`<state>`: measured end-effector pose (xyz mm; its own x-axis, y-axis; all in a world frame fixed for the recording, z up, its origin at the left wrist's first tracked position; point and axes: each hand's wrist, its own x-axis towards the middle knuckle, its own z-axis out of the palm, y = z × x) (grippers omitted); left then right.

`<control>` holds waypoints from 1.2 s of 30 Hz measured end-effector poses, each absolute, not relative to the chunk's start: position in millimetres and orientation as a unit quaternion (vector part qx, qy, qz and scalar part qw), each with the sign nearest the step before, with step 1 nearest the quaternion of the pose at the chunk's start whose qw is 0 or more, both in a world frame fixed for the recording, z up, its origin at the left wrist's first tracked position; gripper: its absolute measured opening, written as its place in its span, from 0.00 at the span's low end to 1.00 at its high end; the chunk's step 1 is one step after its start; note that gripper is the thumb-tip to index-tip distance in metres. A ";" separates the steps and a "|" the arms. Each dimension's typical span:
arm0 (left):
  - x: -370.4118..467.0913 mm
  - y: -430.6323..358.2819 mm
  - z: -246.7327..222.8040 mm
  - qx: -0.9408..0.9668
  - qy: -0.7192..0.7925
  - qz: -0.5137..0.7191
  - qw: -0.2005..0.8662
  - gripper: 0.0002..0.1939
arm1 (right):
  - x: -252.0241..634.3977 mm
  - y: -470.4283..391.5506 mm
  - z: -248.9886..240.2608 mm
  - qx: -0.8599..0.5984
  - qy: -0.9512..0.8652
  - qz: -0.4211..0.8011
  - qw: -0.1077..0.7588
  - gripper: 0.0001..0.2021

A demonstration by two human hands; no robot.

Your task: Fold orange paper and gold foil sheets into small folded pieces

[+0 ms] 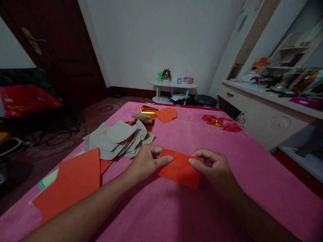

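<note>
A small orange-red paper rectangle (180, 170) is held up over the pink cloth (151, 208), slightly tilted. My left hand (148, 162) pinches its upper left part, thumb on the near face. At the upper right edge my right hand (214, 165) grips it the same way, thumb in front and fingers curled behind. Left of my hands lies a larger orange-red sheet (73, 178), and beyond it is a loose pile of grey paper pieces (118, 136). An orange cut paper shape (167, 114) rests near the far edge, beside shiny gold foil (148, 112).
Red and gold scraps (215, 122) lie at the cloth's far right. Behind the cloth stands a small white table (174, 84) with a plant and small items. A cluttered white dresser (272, 111) is on the right; a red bag (27, 99) sits on the left.
</note>
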<state>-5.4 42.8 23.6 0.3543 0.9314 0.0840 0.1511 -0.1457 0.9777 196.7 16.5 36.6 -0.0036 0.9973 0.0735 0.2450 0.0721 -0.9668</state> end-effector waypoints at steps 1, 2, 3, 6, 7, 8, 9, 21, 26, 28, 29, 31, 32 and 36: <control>-4.3 41.8 22.7 0.655 0.417 0.379 0.502 0.14 | 195.3 16.3 36.9 -0.538 -0.571 0.442 0.435 0.08; -3.1 40.6 22.2 0.666 0.416 0.366 0.500 0.15 | 194.0 16.1 36.9 -0.536 -0.569 0.465 0.416 0.08; -1.8 39.3 21.9 0.681 0.414 0.354 0.489 0.15 | 192.6 15.8 36.9 -0.533 -0.571 0.480 0.399 0.08; 2.9 34.1 21.7 0.740 0.410 0.344 0.407 0.14 | 189.0 13.7 36.8 -0.533 -0.590 0.481 0.371 0.05; 4.3 32.2 21.9 0.758 0.406 0.339 0.382 0.14 | 187.8 12.6 37.1 -0.534 -0.601 0.472 0.361 0.05; 5.6 30.3 22.3 0.771 0.403 0.334 0.363 0.14 | 186.7 11.2 37.6 -0.536 -0.616 0.458 0.351 0.04; 6.7 28.5 22.9 0.781 0.398 0.331 0.349 0.14 | 185.6 9.7 38.3 -0.538 -0.633 0.441 0.341 0.04; 0.9 29.8 28.2 0.715 0.437 0.423 0.344 0.21 | 194.1 12.9 44.6 -0.529 -0.584 0.492 0.371 0.07; -3.0 34.2 25.0 0.678 0.457 0.431 0.382 0.22 | 200.7 18.8 42.4 -0.519 -0.581 0.498 0.381 0.09; -4.3 36.4 22.6 0.656 0.461 0.432 0.412 0.21 | 201.7 19.5 43.0 -0.521 -0.582 0.494 0.381 0.10; -5.0 37.6 21.2 0.645 0.456 0.427 0.440 0.21 | 202.1 19.5 43.6 -0.522 -0.584 0.494 0.377 0.10; -6.8 40.2 18.8 0.626 0.431 0.407 0.507 0.18 | 203.2 18.7 45.0 -0.524 -0.591 0.493 0.365 0.10; -7.7 41.1 18.4 0.620 0.416 0.395 0.535 0.17 | 203.7 17.9 45.6 -0.527 -0.594 0.491 0.357 0.10; -8.5 39.4 24.6 0.670 0.393 0.325 0.539 0.11 | 203.0 12.5 45.5 -0.532 -0.614 0.490 0.317 0.09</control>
<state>-8.5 39.4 24.6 0.4796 0.8774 0.0124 0.1768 -0.1104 0.9780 203.0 12.5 45.5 -0.2330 0.9634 -0.1323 0.3435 -0.0458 -0.9380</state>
